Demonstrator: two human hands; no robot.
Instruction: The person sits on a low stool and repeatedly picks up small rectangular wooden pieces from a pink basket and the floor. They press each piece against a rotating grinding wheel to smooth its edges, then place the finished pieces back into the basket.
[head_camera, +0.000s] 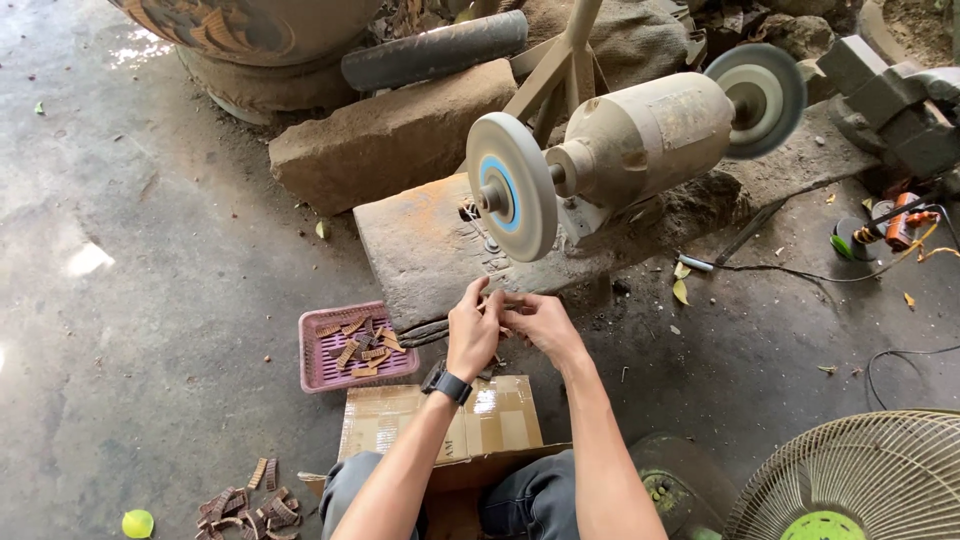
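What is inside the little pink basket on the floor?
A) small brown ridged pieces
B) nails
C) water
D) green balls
A: the pink basket beside the left hand holds small brown ridged pieces, like the ones heaped on the floor.

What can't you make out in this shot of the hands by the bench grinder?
- Head view: the small piece between the left hand and right hand is mostly covered by the fingers; its shape is unclear.
- The right grinding wheel is motion-blurred.
- The fan is cut off by the bottom edge.
- Pieces in the pink basket are too small to identify.
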